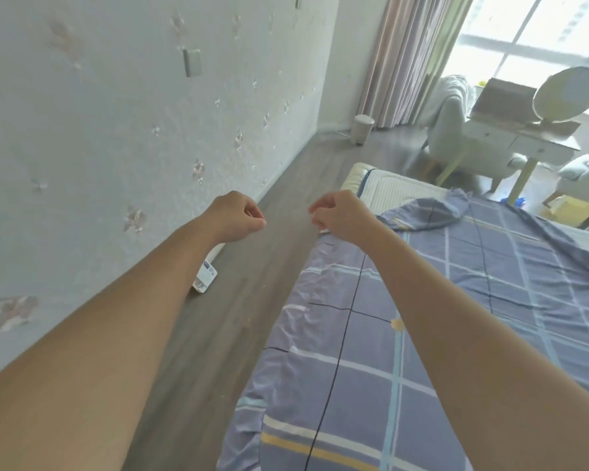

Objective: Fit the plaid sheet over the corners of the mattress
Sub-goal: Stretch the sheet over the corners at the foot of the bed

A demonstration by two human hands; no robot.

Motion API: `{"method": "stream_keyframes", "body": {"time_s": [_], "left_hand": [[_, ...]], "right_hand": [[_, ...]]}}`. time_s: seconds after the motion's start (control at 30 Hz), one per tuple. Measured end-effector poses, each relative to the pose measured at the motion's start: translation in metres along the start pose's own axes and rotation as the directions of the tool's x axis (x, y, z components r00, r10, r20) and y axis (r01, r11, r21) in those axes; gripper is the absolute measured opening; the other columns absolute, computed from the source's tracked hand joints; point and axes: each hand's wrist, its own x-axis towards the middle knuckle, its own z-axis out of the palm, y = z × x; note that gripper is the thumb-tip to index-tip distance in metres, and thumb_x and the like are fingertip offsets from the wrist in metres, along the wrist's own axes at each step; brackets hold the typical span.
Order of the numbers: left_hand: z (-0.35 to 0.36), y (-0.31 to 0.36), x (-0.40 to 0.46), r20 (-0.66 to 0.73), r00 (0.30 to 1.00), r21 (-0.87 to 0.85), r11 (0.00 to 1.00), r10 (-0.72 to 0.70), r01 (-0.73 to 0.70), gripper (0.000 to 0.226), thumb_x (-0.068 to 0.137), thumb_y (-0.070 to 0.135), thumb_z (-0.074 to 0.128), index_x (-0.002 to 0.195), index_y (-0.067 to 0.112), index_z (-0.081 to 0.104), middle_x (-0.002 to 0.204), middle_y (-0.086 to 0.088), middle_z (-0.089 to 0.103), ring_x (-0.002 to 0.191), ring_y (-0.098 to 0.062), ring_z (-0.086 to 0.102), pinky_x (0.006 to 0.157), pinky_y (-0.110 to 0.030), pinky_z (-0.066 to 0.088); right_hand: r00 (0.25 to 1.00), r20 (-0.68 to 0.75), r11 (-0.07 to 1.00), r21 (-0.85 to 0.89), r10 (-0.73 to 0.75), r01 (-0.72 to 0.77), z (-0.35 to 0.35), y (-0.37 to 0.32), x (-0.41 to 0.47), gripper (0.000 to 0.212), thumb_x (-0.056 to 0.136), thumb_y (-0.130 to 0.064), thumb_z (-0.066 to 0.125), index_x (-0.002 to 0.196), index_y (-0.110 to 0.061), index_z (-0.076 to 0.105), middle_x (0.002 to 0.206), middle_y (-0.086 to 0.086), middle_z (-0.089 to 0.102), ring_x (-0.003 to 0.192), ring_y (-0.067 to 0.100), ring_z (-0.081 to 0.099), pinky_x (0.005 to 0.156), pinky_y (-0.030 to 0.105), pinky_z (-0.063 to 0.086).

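Fingers (pixel 252 212) of my left hand (pixel 237 215) were curled in toward the palm, thumb and forefinger pinched together, over the bare floor (pixel 252 283) beside the mattress (pixel 398 190); I could not tell whether they held anything. My right hand (pixel 337 215) was curled the same way, its fingers (pixel 315 212) drawn narrow, just above the edge of the plaid sheet (pixel 456 300) on the side of the mattress toward the wall (pixel 116 130). Whether those fingers gripped the cloth I could not tell either.

Both my forearms were bare and stretched out ahead of me. The plaid sheet lay spread and wrinkled over most of the mattress, its near part hanging down the side toward the floor. At the far corner of the mattress the sheet was bunched in a loose fold and not pulled over, so the striped white corner showed uncovered.

Beyond the mattress stood a pale armchair (pixel 456 130), a worktop (pixel 524 137) with a round mirror (pixel 566 96) on it, a curtain (pixel 405 59) and a small white bin (pixel 363 129). A small white box (pixel 205 277) lay on the floor against the wall, across from the mattress.
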Motion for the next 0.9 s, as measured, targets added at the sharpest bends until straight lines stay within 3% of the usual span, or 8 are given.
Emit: {"method": "stream_keyframes", "body": {"time_s": [0.13, 0.2, 0.3, 0.4, 0.5, 0.57, 0.67, 0.9], "left_hand": [[-0.061, -0.025, 0.028, 0.033, 0.997, -0.006, 0.997, 0.075, -0.075, 0.02, 0.084, 0.017, 0.06, 0.099, 0.007, 0.069, 0.093, -0.009, 0.069, 0.081, -0.021, 0.063, 0.059, -0.018, 0.042], [-0.072, -0.026, 0.034, 0.039, 0.992, 0.001, 0.992, 0.124, -0.124, 0.02, 0.084, 0.018, 0.06, 0.099, 0.006, 0.068, 0.093, -0.01, 0.07, 0.081, -0.021, 0.064, 0.06, -0.017, 0.042], [-0.124, -0.051, 0.057, 0.08, 0.979, 0.021, 0.981, 0.189, -0.191, 0.017, 0.084, 0.019, 0.061, 0.096, 0.009, 0.068, 0.096, -0.012, 0.071, 0.083, -0.023, 0.065, 0.065, -0.021, 0.045], [-0.149, -0.06, 0.073, 0.117, 0.968, 0.021, 0.973, 0.224, -0.228, 0.017, 0.084, 0.019, 0.061, 0.096, 0.009, 0.067, 0.096, -0.013, 0.07, 0.086, -0.024, 0.065, 0.075, -0.025, 0.046], [-0.17, -0.063, 0.093, 0.149, 0.949, -0.003, 0.96, 0.278, -0.28, 0.011, 0.086, 0.019, 0.06, 0.092, 0.011, 0.066, 0.09, -0.009, 0.068, 0.082, -0.021, 0.062, 0.066, -0.021, 0.046], [-0.176, -0.065, 0.105, 0.155, 0.942, -0.011, 0.954, 0.298, -0.3, 0.013, 0.086, 0.018, 0.06, 0.093, 0.009, 0.066, 0.088, -0.008, 0.068, 0.08, -0.019, 0.061, 0.063, -0.019, 0.045], [-0.182, -0.068, 0.132, 0.156, 0.937, -0.018, 0.95, 0.311, -0.312, 0.018, 0.086, 0.019, 0.059, 0.097, 0.008, 0.068, 0.089, -0.007, 0.069, 0.081, -0.019, 0.061, 0.073, -0.024, 0.044], [-0.174, -0.071, 0.207, 0.165, 0.947, 0.026, 0.959, 0.274, -0.282, 0.018, 0.084, 0.021, 0.061, 0.095, 0.009, 0.069, 0.093, -0.01, 0.07, 0.086, -0.021, 0.061, 0.08, -0.027, 0.046]], "right_hand": [[0.995, -0.096, 1.0, -0.011, 0.013, -0.014, 0.027, -0.053, 0.019, 0.022, 0.086, -0.013, 0.053, 0.1, -0.008, 0.068, 0.067, 0.003, 0.058, 0.058, 0.014, 0.05, 0.061, 0.024, 0.041], [0.993, -0.114, 1.0, 0.0, 0.014, -0.014, 0.028, -0.065, 0.023, 0.021, 0.086, -0.012, 0.053, 0.1, -0.009, 0.069, 0.073, 0.005, 0.061, 0.067, 0.019, 0.055, 0.068, 0.027, 0.043], [0.983, -0.172, 0.997, 0.053, 0.061, -0.052, 0.061, -0.106, 0.043, 0.019, 0.086, -0.011, 0.052, 0.097, -0.013, 0.068, 0.079, 0.004, 0.062, 0.078, 0.021, 0.058, 0.056, 0.025, 0.042], [0.977, -0.189, 0.994, 0.072, 0.099, -0.087, 0.075, -0.129, 0.054, 0.019, 0.087, -0.011, 0.052, 0.098, -0.013, 0.068, 0.084, 0.005, 0.063, 0.08, 0.02, 0.059, 0.055, 0.022, 0.041], [0.968, -0.214, 0.99, 0.077, 0.131, -0.117, 0.083, -0.149, 0.069, 0.02, 0.088, -0.01, 0.052, 0.1, -0.01, 0.068, 0.086, 0.006, 0.061, 0.08, 0.019, 0.058, 0.053, 0.019, 0.04], [0.961, -0.231, 0.987, 0.075, 0.154, -0.14, 0.085, -0.152, 0.081, 0.022, 0.088, -0.009, 0.051, 0.103, -0.007, 0.068, 0.081, 0.006, 0.06, 0.079, 0.019, 0.057, 0.053, 0.019, 0.04], [0.948, -0.263, 0.983, 0.079, 0.181, -0.166, 0.088, -0.153, 0.108, 0.023, 0.086, -0.007, 0.052, 0.103, -0.005, 0.068, 0.066, -0.001, 0.055, 0.079, 0.02, 0.055, 0.055, 0.019, 0.039], [0.942, -0.265, 0.975, 0.139, 0.207, -0.175, 0.089, -0.138, 0.193, 0.023, 0.086, -0.009, 0.053, 0.104, -0.005, 0.067, 0.065, -0.001, 0.055, 0.075, 0.021, 0.055, 0.056, 0.022, 0.04]]}}
